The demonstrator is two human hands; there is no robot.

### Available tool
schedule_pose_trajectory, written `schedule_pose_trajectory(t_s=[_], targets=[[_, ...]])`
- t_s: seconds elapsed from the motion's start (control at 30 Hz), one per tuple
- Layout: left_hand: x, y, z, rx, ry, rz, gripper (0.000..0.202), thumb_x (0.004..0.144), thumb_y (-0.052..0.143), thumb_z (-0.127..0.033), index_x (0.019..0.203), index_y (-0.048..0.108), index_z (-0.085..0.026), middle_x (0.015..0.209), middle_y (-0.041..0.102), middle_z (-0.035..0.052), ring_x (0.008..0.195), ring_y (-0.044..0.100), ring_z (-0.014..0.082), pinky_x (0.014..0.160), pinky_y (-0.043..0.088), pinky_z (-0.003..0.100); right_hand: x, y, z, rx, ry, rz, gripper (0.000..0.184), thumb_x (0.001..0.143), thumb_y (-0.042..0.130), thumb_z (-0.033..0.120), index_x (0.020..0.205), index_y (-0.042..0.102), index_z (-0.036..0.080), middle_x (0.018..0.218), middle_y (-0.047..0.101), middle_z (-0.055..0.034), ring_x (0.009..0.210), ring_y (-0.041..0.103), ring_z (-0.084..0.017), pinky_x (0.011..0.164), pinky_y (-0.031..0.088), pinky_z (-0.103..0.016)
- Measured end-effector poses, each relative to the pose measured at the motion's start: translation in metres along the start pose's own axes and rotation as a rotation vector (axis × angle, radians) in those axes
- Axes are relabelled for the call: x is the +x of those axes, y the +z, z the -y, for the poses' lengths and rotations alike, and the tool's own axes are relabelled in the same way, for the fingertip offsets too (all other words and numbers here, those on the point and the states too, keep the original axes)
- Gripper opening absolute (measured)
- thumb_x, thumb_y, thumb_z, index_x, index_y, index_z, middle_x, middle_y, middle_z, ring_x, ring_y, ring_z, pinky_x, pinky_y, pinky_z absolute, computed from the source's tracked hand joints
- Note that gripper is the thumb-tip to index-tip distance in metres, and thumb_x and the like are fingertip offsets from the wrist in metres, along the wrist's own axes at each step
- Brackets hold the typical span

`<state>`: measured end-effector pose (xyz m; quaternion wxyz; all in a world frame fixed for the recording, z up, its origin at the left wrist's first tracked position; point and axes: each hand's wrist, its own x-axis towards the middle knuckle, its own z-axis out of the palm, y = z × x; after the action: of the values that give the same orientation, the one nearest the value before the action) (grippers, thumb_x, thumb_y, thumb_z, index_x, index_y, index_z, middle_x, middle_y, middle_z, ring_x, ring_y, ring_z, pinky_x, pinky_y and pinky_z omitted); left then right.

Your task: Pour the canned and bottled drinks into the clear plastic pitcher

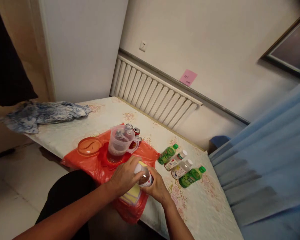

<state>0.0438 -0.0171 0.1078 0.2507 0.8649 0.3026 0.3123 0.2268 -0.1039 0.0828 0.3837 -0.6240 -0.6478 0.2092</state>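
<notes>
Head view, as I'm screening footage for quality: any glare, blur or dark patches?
Head view: small glint on the held bottle; shiny streaks on the red plastic. Head view: patterned cloth soft at its left end; top-right corner dark.

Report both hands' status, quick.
Left hand: closed, gripping the white cap.
Right hand: closed, holding the bottle by its body.
</notes>
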Motion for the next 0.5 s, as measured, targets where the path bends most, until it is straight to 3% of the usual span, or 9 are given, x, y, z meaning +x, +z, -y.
schedule_pose_trajectory(t_s=[0.07,0.23,0.37,0.5], targets=[[-0.002,-0.004,0.006,-0.067,0.106,0.022,0.035,0.089,0.058,-0.024,0.124,0.056,-0.019,0.117,0.064,0.0098,0.106,0.063,0.0252,0.089,0.051,0.037,0.002,0.002,-0.002,0.008,0.001,0.0,0.063,0.06,0.081,0.017,0.121,0.063,0.021,0.112,0.066,-0.0043,0.101,0.063,-0.024,0.092,0.05,-0.035],[-0.004,-0.022,0.017,-0.153,0.318,0.177,0.041,0.089,0.051,-0.008,0.126,0.056,-0.024,0.12,0.061,0.0074,0.111,0.059,0.0216,0.096,0.048,0.034,0.004,0.002,0.0,0.012,0.012,0.02,0.058,0.062,0.083,0.02,0.117,0.064,0.021,0.109,0.067,-0.004,0.098,0.063,-0.024,0.089,0.05,-0.034],[-0.005,-0.032,0.022,-0.113,0.31,0.224,0.032,0.092,0.049,-0.011,0.121,0.058,-0.022,0.112,0.061,0.0066,0.104,0.06,0.0208,0.09,0.049,0.032,0.005,0.002,0.004,-0.015,0.013,0.045,0.059,0.059,0.084,0.017,0.115,0.066,0.02,0.108,0.067,-0.0044,0.098,0.063,-0.024,0.088,0.05,-0.035],[-0.008,-0.031,0.023,0.004,0.224,0.183,0.024,0.092,0.056,-0.023,0.115,0.059,-0.021,0.105,0.063,0.0054,0.097,0.062,0.0221,0.081,0.047,0.031,0.007,0.004,0.009,-0.047,0.01,0.062,0.059,0.057,0.084,0.015,0.113,0.067,0.021,0.105,0.068,-0.0038,0.095,0.064,-0.023,0.086,0.05,-0.035]])
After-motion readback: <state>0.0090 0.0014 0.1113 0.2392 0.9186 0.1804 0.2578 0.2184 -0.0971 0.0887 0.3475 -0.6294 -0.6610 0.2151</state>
